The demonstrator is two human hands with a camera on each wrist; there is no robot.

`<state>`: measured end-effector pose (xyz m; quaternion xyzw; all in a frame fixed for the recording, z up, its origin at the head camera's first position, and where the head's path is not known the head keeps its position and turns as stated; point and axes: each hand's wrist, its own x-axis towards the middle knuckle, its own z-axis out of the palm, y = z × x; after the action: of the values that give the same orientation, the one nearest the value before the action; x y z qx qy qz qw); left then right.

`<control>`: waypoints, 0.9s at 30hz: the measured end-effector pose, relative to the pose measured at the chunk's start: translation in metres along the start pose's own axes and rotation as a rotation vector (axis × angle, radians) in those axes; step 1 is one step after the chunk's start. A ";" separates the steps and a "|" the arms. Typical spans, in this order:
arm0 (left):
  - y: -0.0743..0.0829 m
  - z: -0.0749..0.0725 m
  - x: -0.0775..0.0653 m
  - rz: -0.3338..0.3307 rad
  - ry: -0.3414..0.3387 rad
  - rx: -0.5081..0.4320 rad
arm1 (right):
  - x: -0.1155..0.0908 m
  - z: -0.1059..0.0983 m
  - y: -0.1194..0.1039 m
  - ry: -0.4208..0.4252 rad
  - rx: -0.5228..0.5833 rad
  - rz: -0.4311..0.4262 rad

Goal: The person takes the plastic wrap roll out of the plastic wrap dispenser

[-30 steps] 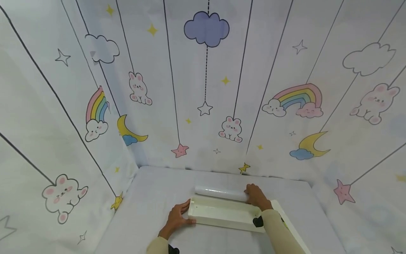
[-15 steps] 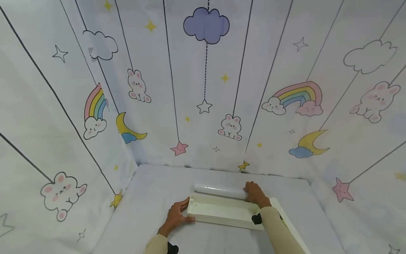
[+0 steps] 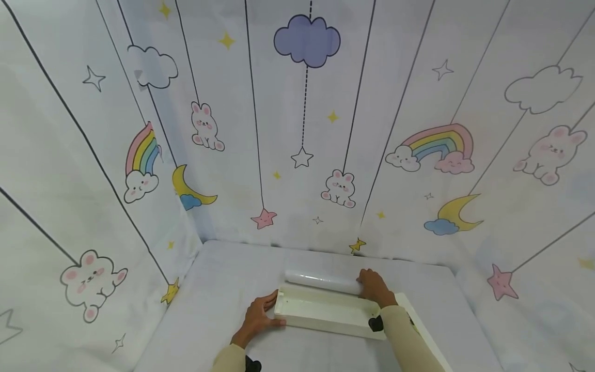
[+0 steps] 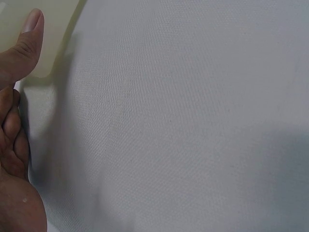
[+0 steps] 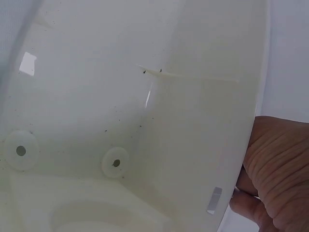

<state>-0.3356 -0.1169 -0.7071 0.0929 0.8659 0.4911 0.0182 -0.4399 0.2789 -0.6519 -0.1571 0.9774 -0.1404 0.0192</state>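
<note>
A long, shallow off-white plastic box (image 3: 325,310) lies open side up in front of the person. My left hand (image 3: 257,316) grips its left end, thumb on the front wall and fingers at the back corner. That thumb (image 4: 30,46) shows against the plastic in the left wrist view. Just behind the box lies a shiny, whitish roll of plastic film (image 3: 321,280). Curled around the roll's right end are the fingers of my right hand (image 3: 377,289), its forearm crossing the box's right end. In the right wrist view this hand is outside the box wall, its fingertips partly hidden.
Another long off-white plastic piece (image 3: 425,330) lies at the right, partly under the right sleeve (image 3: 409,336). A white cloth covers the table (image 3: 228,274). A printed curtain (image 3: 297,129) with clouds, bunnies and stars closes off the back and sides.
Both hands, the box and the roll keep their places. Only the head view shifts slightly.
</note>
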 end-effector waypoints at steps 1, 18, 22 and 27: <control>0.001 0.001 0.000 0.001 -0.002 -0.013 | -0.001 0.000 0.001 0.006 -0.001 -0.003; 0.011 0.008 0.005 0.039 -0.007 -0.013 | -0.018 -0.020 -0.001 0.024 -0.003 -0.015; 0.013 0.000 0.006 0.011 0.007 -0.010 | -0.008 -0.028 -0.012 0.005 0.017 -0.001; 0.011 -0.007 0.005 -0.022 0.023 -0.003 | 0.001 -0.033 -0.025 -0.024 0.039 0.006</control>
<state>-0.3402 -0.1160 -0.6936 0.0777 0.8663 0.4932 0.0136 -0.4360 0.2644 -0.6135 -0.1553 0.9746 -0.1576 0.0343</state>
